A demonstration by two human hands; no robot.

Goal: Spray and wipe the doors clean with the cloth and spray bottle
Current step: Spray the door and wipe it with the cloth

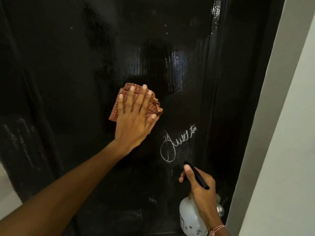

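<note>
The person is standing close against the black door (68,57), and their left hand (134,116) is pressing a red-and-tan checked cloth (125,87) flat onto the panel around mid-height. The fingers are lying straight and spread, with the bunched cloth showing beyond the fingertips and out at both sides of the palm. Lower down and to the right, the right hand (199,189) is gripping the neck of a clear spray bottle (189,213), fingers curled round it, and the black spray head (198,176) is pointing up at the door. A white chalk scrawl (173,145) is sitting between the two hands, with fainter chalk smears (20,138) on the far left. A silver door knob (220,210) is peeking out just behind the right wrist, which is wearing a pink braided bracelet (217,229). A pale wall (281,150) is running alongside on the right.
</note>
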